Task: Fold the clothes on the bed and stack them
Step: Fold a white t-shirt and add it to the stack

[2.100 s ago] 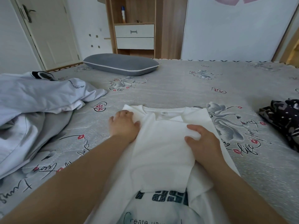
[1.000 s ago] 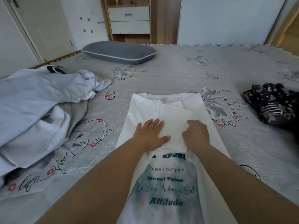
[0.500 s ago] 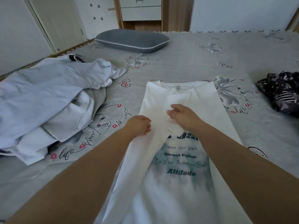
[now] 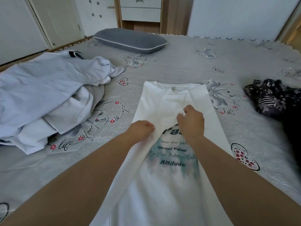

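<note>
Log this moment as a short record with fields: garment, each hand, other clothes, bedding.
garment: white printed cotton T-shirt, sides folded in, lying on grey flower-print bedsheet
left hand: pinches the shirt's left edge
right hand: grips the folded sleeve fabric mid-shirt
unfolded: pale blue-white clothes heap at left; dark patterned garment at right
pillow: grey oblong pillow, far side

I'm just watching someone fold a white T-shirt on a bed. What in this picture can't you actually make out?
- White T-shirt, head view: its hem runs off the bottom edge; the right forearm covers part of the print.
- Left hand and right hand: the fingertips are buried in the cloth.
- Dark patterned garment: cut off by the right edge.
- Pale blue clothes pile: crumpled, number of pieces unclear.
- Cabinet: its top is cropped.
</note>
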